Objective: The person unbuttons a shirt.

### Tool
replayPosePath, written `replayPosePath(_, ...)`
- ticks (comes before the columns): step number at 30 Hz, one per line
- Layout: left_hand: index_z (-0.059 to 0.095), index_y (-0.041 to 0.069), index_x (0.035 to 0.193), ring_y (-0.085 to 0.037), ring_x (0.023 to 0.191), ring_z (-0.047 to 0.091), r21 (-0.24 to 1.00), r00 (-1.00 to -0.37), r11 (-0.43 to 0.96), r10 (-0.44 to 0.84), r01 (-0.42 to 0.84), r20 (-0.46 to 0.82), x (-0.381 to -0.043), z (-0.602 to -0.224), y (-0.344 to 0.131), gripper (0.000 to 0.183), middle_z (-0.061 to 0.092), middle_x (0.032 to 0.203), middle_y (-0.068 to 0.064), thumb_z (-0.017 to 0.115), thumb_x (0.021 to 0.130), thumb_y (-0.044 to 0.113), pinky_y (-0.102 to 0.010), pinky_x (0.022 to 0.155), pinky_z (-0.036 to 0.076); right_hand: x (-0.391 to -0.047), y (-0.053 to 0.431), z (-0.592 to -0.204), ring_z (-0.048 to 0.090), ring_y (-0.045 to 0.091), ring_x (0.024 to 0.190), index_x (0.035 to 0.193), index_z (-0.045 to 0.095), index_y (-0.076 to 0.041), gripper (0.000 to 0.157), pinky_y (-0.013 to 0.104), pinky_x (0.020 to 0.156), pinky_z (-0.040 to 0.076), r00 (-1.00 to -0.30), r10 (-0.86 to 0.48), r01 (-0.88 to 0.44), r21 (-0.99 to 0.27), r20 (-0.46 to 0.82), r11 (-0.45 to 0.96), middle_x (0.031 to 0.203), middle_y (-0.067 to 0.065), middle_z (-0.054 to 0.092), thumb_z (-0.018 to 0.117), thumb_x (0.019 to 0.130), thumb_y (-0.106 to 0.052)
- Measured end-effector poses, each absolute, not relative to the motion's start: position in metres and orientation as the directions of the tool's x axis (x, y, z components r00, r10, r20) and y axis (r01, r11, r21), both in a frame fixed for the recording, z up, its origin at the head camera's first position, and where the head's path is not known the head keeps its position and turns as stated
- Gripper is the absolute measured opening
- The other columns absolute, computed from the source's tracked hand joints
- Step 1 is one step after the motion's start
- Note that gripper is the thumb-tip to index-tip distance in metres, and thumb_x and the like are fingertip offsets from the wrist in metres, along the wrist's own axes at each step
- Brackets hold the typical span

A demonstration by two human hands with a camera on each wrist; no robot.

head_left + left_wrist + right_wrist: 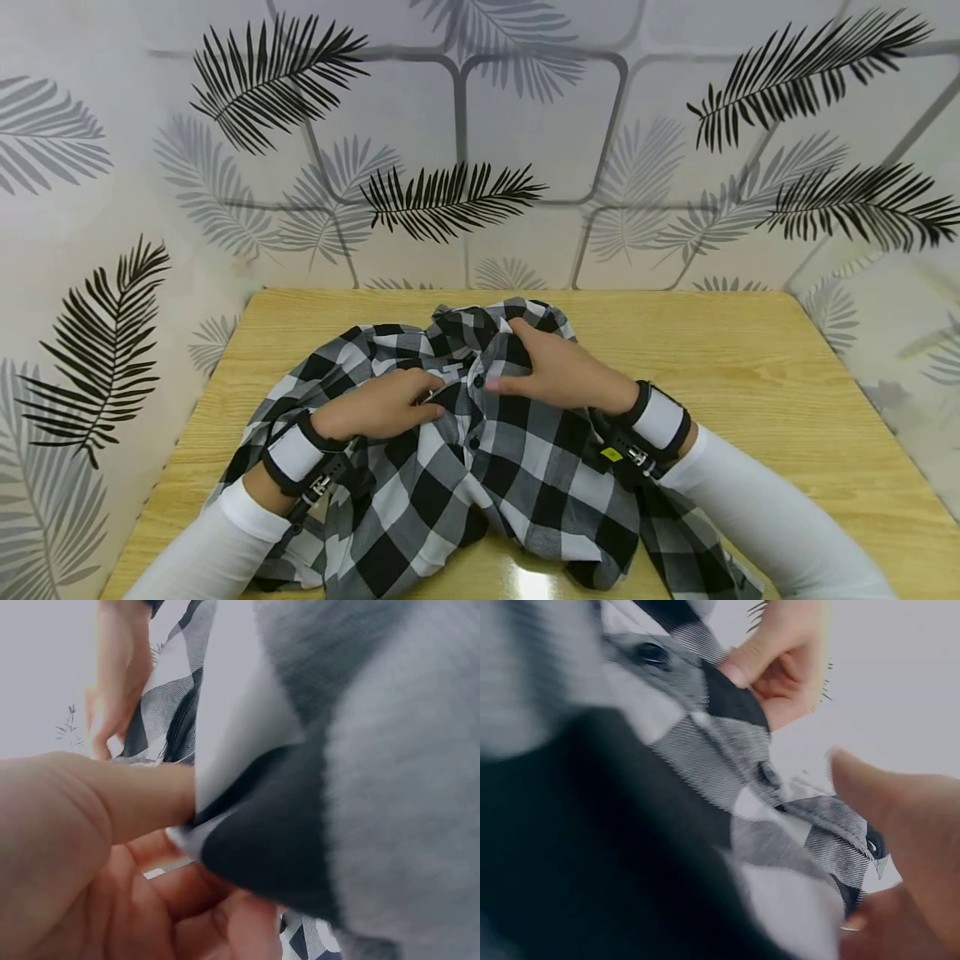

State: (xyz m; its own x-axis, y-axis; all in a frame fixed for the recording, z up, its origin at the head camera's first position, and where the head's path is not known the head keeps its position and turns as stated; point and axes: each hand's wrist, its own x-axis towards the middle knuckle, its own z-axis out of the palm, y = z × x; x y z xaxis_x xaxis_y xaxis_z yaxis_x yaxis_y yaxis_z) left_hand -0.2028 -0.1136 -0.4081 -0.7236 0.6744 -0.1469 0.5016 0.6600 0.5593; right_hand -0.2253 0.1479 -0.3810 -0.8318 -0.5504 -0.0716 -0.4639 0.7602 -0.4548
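A black, grey and white checked button-up shirt (540, 454) lies spread and rumpled on the table, its collar (472, 329) toward the far side. My left hand (386, 404) pinches the front edge of the shirt between thumb and fingers; the left wrist view shows the thumb (142, 791) pressed on the cloth. By the collar, my right hand (566, 367) rests at the other side of the front. Its thumb (855, 772) stands apart from the cloth, while its fingers (885, 919) touch the edge near a dark button (874, 844). Another dark button (478, 381) shows on the placket.
The wooden table (697, 350) stretches out on both sides of the shirt. One sleeve (686, 533) trails under my right forearm toward the near edge. A wall (525, 133) with a leaf pattern stands behind the table.
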Motion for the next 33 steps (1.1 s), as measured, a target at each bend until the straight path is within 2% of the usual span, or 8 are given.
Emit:
replayPosePath(2, 0.063, 0.007, 0.102, -0.011, 0.047, 0.041, 0.581, -0.749, 0.667, 0.647, 0.466, -0.142, -0.204, -0.408, -0.116, 0.021, 0.049, 0.063, -0.003, 0.051, 0.096, 0.024, -0.028, 0.053, 0.037, -0.22, 0.156, -0.384, 0.049, 0.028, 0.123, 0.151, 0.012, -0.002, 0.113, 0.043, 0.094, 0.044, -0.813, -0.551, -0.449, -0.402, -0.186, 0.798, 0.146, 0.018, 0.039, 0.057, 0.074, -0.071)
replayPosePath(6, 0.056, 0.005, 0.093, -0.012, 0.045, 0.035, 0.645, -0.804, 0.643, 0.59, 0.413, -0.073, -0.206, -0.406, -0.121, 0.019, 0.041, 0.06, 0.0, 0.049, 0.098, 0.022, -0.028, 0.051, 0.034, -0.215, 0.173, -0.387, 0.048, 0.026, 0.123, 0.151, 0.011, -0.003, 0.115, 0.04, 0.095, 0.043, -0.745, -0.574, -0.454, -0.373, -0.338, 0.809, 0.144, 0.015, 0.042, 0.067, 0.071, -0.062)
replayPosePath(10, 0.053, 0.009, 0.092, -0.012, 0.041, 0.029, 0.701, -0.845, 0.59, 0.534, 0.4, 0.032, -0.208, -0.404, -0.126, 0.016, 0.031, 0.054, 0.002, 0.049, 0.098, 0.023, -0.028, 0.047, 0.031, -0.218, 0.184, -0.395, 0.06, 0.013, 0.086, 0.114, 0.059, -0.006, 0.049, 0.029, 0.075, 0.047, -0.635, -0.712, -0.551, -0.47, -0.299, 0.689, 0.098, 0.0, 0.063, 0.071, 0.079, -0.038)
replayPosePath(13, 0.057, 0.006, 0.095, -0.011, 0.039, 0.024, 0.727, -0.865, 0.561, 0.493, 0.397, 0.091, -0.211, -0.4, -0.127, 0.025, 0.026, 0.052, 0.002, 0.055, 0.094, 0.03, -0.028, 0.047, 0.03, -0.224, 0.192, -0.396, 0.048, 0.007, 0.059, 0.08, 0.058, -0.015, 0.012, 0.026, 0.06, 0.041, -0.606, -0.782, -0.619, -0.529, -0.149, 0.581, 0.066, -0.007, 0.047, 0.064, 0.089, -0.022)
replayPosePath(18, 0.062, -0.001, 0.108, -0.019, 0.049, 0.038, 0.735, -0.857, 0.543, 0.505, 0.406, 0.099, -0.209, -0.388, -0.136, 0.049, 0.042, 0.064, -0.012, 0.067, 0.082, 0.041, -0.031, 0.058, 0.037, -0.23, 0.206, -0.383, 0.047, 0.013, 0.068, 0.094, 0.053, -0.011, 0.012, 0.034, 0.065, 0.039, -0.72, -0.689, -0.602, -0.574, 0.089, 0.555, 0.077, 0.0, 0.048, 0.044, 0.1, -0.017)
replayPosePath(23, 0.054, 0.007, 0.078, -0.026, 0.054, 0.042, 0.698, -0.82, 0.559, 0.568, 0.447, 0.07, -0.21, -0.378, -0.149, 0.026, 0.039, 0.065, -0.009, 0.062, 0.09, 0.028, -0.031, 0.059, 0.037, -0.232, 0.212, -0.373, 0.046, 0.021, 0.073, 0.097, 0.049, -0.004, 0.014, 0.035, 0.067, 0.037, -0.798, -0.551, -0.535, -0.708, 0.245, 0.461, 0.085, 0.009, 0.048, 0.037, 0.101, -0.011)
replayPosePath(28, 0.056, 0.011, 0.085, -0.014, 0.058, 0.043, 0.751, -0.828, 0.476, 0.535, 0.459, 0.167, -0.212, -0.367, -0.156, 0.018, 0.047, 0.071, -0.002, 0.05, 0.097, 0.023, -0.03, 0.059, 0.037, -0.229, 0.215, -0.361, 0.051, 0.02, 0.065, 0.096, 0.047, 0.001, 0.017, 0.028, 0.057, 0.041, -0.822, -0.5, -0.447, -0.852, 0.271, 0.273, 0.087, 0.014, 0.053, 0.038, 0.101, -0.013)
replayPosePath(33, 0.057, 0.008, 0.102, -0.019, 0.065, 0.053, 0.854, -0.736, 0.298, 0.664, 0.426, 0.136, -0.205, -0.341, -0.17, 0.014, 0.055, 0.079, -0.009, 0.052, 0.096, 0.02, -0.03, 0.059, 0.045, -0.228, 0.23, -0.339, 0.055, 0.022, 0.061, 0.098, 0.05, -0.002, 0.02, 0.029, 0.051, 0.044, -0.798, -0.564, -0.389, -0.896, 0.212, 0.214, 0.085, 0.013, 0.058, 0.041, 0.101, -0.02)
